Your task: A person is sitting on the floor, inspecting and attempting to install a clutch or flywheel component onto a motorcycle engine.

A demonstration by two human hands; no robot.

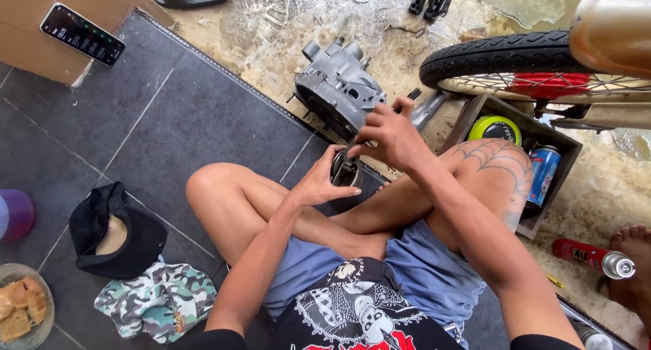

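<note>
Left hand: the left hand (pixel 324 182) is cupping a round metal piston (pixel 344 168), fingers curling around its lower side and gripping it.
Right hand: the right hand (pixel 392 134) is closing from above, fingertips pinching at the piston's top edge; what they pinch is too small to tell.
Piston: sitting between both hands above the crossed legs, near frame centre.
Engine casing: a grey engine casing (pixel 339 86) is lying on the floor at 12 o'clock from the hands, just beside them.
Wheel: a spoked tyre (pixel 502 55) is standing at 2 o'clock.
Crate: a wooden crate (pixel 475 116) at 3 o'clock is holding a blue can (pixel 542 174).
Spray can: a red spray can (pixel 590 256) is lying at 4 o'clock.
Cap: a black cap (pixel 112 231) is lying at 8 o'clock.
Phone: a phone (pixel 82 33) is resting at 10 o'clock, well apart.
</note>
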